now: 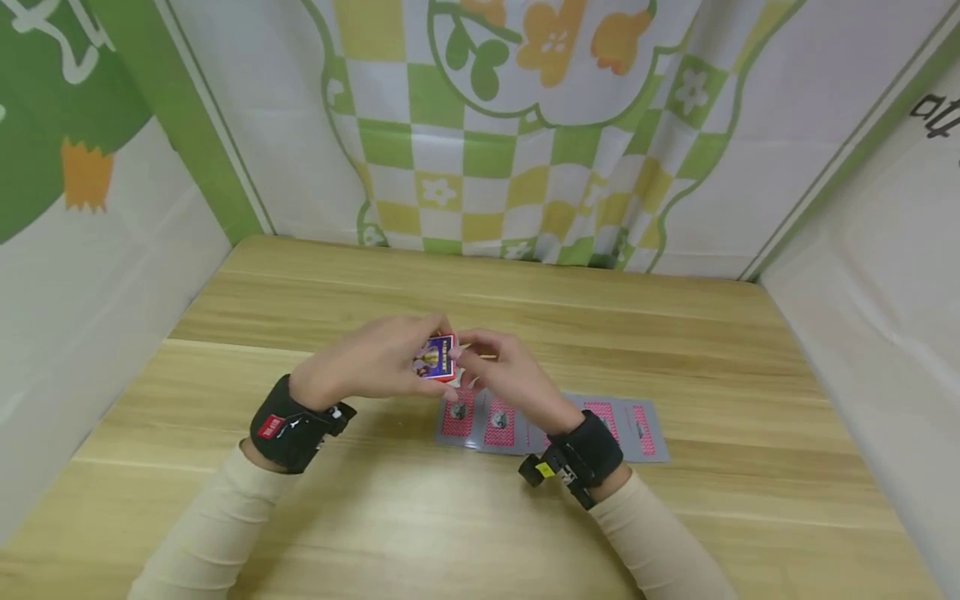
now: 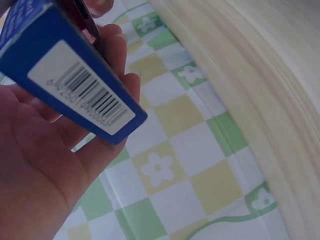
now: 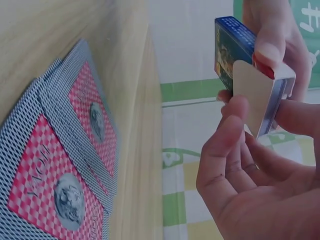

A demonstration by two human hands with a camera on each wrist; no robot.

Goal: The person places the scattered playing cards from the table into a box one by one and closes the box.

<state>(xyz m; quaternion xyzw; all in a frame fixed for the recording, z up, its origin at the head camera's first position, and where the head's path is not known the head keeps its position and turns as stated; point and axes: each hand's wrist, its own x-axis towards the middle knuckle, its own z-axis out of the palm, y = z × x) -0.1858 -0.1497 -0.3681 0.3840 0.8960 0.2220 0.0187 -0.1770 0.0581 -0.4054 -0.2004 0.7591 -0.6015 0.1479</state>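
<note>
My left hand (image 1: 375,357) holds a small blue playing-card box (image 1: 435,358) above the table, gripping it by its sides. A white barcode label (image 2: 82,90) shows on one narrow side of the box in the left wrist view. At the box's open end, a white flap (image 3: 252,92) stands out beside a red edge. My right hand (image 1: 513,375) pinches this end between thumb and fingers, its fingertips against the flap. Below the right hand, a row of playing cards (image 1: 459,414) lies face down, their backs pink-checked with grey borders; the right forearm hides part of the row.
The wooden table (image 1: 360,517) carries the cards right of its middle. Behind it hangs a green, yellow and white checked curtain (image 1: 487,154). White walls (image 1: 862,250) border the table on the left and right.
</note>
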